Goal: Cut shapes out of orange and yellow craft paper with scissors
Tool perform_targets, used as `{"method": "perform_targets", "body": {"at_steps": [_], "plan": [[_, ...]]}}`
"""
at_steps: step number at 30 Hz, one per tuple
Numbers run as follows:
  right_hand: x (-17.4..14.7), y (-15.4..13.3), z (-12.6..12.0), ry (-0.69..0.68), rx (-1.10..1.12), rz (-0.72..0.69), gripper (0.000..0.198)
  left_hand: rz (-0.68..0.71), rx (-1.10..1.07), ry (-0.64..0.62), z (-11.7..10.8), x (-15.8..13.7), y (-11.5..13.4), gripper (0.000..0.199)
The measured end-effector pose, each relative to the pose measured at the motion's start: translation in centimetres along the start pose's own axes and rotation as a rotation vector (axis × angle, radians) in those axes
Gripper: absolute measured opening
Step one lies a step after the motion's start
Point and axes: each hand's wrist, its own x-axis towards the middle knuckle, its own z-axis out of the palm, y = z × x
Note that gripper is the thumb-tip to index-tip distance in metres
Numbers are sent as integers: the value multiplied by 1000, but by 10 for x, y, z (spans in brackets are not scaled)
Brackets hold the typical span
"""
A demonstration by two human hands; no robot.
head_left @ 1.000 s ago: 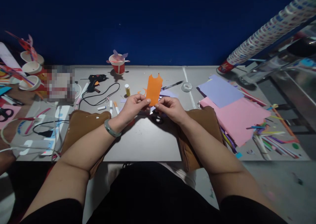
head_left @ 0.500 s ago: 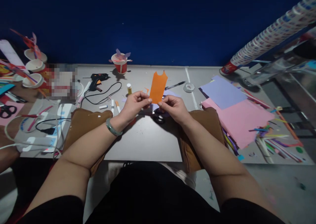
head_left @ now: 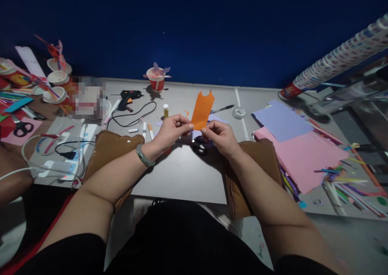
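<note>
An orange paper strip (head_left: 202,111) with a notched, two-pointed top edge is held up above the table. My left hand (head_left: 175,133) pinches its lower left corner between thumb and finger. At the lower right corner, my right hand (head_left: 222,137) has thumb and forefinger closed on the same paper. Black-handled scissors (head_left: 200,146) lie just beneath, partly hidden by my hands. Behind the paper are a black pen (head_left: 222,108) and purple paper scraps. A glue stick (head_left: 165,110) stands beyond my left hand, with markers (head_left: 150,132) lying near it.
A black glue gun (head_left: 129,100) with its cord lies at left. A decorated paper cup (head_left: 157,81) stands by the blue wall. At right are a tape roll (head_left: 239,112), purple paper (head_left: 281,119), pink paper (head_left: 306,156) and a leaning cup stack (head_left: 333,65). Brown cushions lie under both forearms.
The view has shifted, so the scene sits a little farther right and lower. The orange paper tilts slightly more to the right, with both hands still pinching its bottom edge.
</note>
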Motion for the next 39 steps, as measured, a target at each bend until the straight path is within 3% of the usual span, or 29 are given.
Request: {"method": "perform_targets", "body": {"at_steps": [23, 31, 39], "plan": [[1, 2, -2, 16, -84, -56, 45, 21, 1, -7, -2, 5, -1, 22], [-1, 0, 3, -108, -146, -44, 43, 36, -8, -107, -3, 5, 2, 28], [-4, -4, 2, -235, -282, -13, 37, -4, -33, -5, -2, 3, 3, 29]]}}
